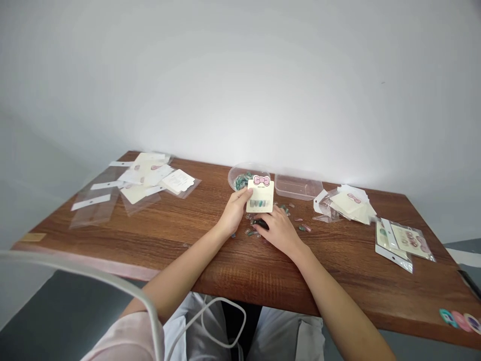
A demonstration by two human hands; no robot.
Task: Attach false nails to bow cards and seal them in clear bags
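My left hand (233, 213) is closed on the edge of a cream nail card (266, 193) with a pink bow at its top, held upright above the table. A row of green and greyish press-on nails (260, 203) runs along the lower part of the card. Just below it, my right hand (280, 229) curls around a small black object (260, 223), whose kind I cannot make out. Loose press-on nails (251, 232) lie scattered on the wood under and beside my hands. Behind the card, a round clear tub (233, 174) holds many green nails.
A clear rectangular box (298, 189) stands near the wall. Clear bags and cards (145, 170) spread over the left of the brown table (180, 220). More cards (351, 203) and bagged nail sets (408, 240) lie at right. A white cable (146, 296) crosses the lower left.
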